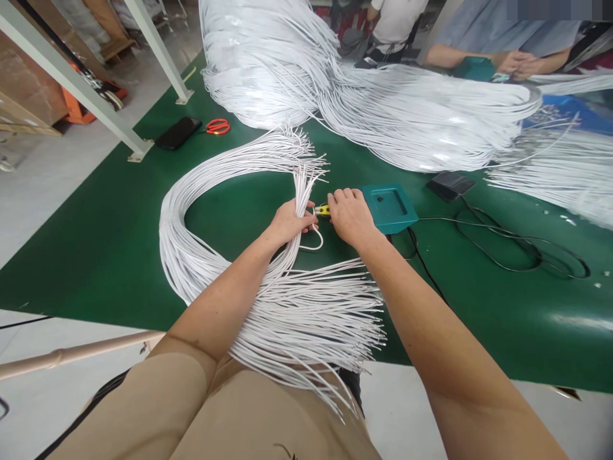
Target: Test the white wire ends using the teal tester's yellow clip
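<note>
My left hand [292, 220] is closed around a small bunch of white wires [301, 185], whose ends stick up above my fingers. One wire loops out [316, 243] below that hand, and its tip is near a yellow-tipped tool [324, 209] with a metal front. My right hand [349, 216] curls over this tool; its body is hidden under my fingers. Right behind that hand lies a teal box [390, 207] with a recessed top. Whether tool and box are one piece, I cannot tell. A long bundle of white wires [175, 236] curves around my left arm, its near ends fanned out below my hands.
Large piles of white wire [407, 115] cover the far side of the green table [86, 249]. A black phone [178, 133], red-handled scissors [218, 126], a black block [450, 185] and a black cord [507, 236] lie around. Across the table, a person's hands [520, 64] are near another teal box.
</note>
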A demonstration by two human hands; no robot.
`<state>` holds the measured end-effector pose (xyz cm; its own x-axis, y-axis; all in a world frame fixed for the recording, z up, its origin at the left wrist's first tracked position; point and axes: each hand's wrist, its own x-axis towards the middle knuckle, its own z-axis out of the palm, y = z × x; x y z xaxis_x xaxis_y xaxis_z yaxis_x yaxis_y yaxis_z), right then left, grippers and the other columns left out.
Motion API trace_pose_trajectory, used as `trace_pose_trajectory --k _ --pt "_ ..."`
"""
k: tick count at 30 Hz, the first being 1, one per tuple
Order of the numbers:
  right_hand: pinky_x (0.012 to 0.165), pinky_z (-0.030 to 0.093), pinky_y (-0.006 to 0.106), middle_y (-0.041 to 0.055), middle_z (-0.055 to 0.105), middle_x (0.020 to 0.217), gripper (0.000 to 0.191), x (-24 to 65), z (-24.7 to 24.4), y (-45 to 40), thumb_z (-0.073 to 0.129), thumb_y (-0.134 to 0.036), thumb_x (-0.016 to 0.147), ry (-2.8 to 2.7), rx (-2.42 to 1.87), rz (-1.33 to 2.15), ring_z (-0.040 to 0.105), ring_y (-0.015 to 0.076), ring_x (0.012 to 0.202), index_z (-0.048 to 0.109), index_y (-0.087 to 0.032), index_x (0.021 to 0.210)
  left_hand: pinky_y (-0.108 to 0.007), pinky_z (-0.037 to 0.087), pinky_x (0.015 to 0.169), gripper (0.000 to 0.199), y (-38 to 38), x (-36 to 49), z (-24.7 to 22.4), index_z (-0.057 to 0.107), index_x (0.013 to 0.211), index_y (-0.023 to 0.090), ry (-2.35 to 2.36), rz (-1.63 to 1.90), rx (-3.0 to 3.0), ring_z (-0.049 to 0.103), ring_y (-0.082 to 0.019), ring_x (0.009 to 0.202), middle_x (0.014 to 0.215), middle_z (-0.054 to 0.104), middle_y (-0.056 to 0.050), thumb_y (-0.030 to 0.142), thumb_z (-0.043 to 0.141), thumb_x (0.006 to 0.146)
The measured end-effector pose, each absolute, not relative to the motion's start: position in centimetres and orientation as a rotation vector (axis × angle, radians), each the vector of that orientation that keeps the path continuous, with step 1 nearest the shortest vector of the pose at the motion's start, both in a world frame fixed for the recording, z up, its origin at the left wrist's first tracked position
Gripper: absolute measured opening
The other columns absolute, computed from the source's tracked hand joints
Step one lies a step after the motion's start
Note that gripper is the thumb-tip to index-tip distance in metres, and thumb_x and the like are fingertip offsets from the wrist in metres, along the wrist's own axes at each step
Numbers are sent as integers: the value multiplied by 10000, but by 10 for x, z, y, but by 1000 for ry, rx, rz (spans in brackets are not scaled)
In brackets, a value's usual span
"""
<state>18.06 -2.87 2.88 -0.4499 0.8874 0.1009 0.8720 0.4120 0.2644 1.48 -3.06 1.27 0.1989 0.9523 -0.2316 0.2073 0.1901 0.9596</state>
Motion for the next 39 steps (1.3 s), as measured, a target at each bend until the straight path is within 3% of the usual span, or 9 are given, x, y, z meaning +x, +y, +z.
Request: trace_pose_trajectory --k 18,20,23,26,29,32,35,37,39 --pt "863 362 380 114 693 774 263 192 37 -19 516 -158 863 2656 1601 159 537 258 895 761 -153 956 -231 525 639 362 -22 18 -1 595 1054 148 1389 728 1461 631 -108 545 687 700 4 145 632 694" --pt "968 332 430 123 716 848 266 194 37 -22 524 -192 871 2675 1614 172 544 268 957 749 -154 1009 -233 524 641 361 -23 18 2 602 1047 147 1377 717 1454 636 -113 553 689 703 2 150 636 687" --pt "1100 181 565 138 688 1145 354 201 34 -29 480 -263 915 2713 1840 292 497 299 1152 654 -152 1202 -251 525 660 369 -23 17 4 618 1045 146 1383 703 1447 650 -132 569 678 707 -8 168 648 678" --pt "1081 140 669 199 515 1396 459 210 25 -35 394 -295 951 2605 2182 462 376 353 1314 506 -111 1357 -266 521 671 367 -23 15 4 631 1033 146 1374 707 1444 650 -142 566 676 712 -15 173 656 668" --pt "1052 172 697 235 448 1441 496 217 16 -33 368 -321 960 2527 2291 469 339 383 1348 449 -104 1399 -266 512 665 366 -23 12 4 635 1017 151 1349 717 1433 643 -141 561 674 713 -16 162 669 653" --pt "1069 184 663 226 455 1436 482 215 20 -35 393 -320 958 2537 2298 412 359 378 1343 468 -100 1380 -262 505 648 389 -25 9 7 626 1035 141 1326 747 1413 625 -131 554 676 707 -21 159 678 650" --pt "1059 298 525 204 521 1374 422 200 35 -52 402 -305 963 2723 2221 289 445 326 1268 536 -93 1303 -252 492 624 475 -28 7 12 607 1111 118 1269 801 1335 591 -112 548 687 693 -19 178 706 650" --pt "955 401 375 151 632 1203 363 181 44 -71 341 -286 987 2970 1960 97 544 245 1104 621 -128 1156 -238 480 626 461 -30 7 14 631 1076 111 1203 845 1270 576 -99 573 705 678 -12 204 738 637" --pt "890 411 326 110 672 1059 367 162 48 -91 304 -258 995 3097 1576 -24 567 215 1004 659 -167 1008 -224 465 631 374 -31 6 16 666 960 113 1132 864 1224 557 -85 593 715 657 -4 243 768 625"
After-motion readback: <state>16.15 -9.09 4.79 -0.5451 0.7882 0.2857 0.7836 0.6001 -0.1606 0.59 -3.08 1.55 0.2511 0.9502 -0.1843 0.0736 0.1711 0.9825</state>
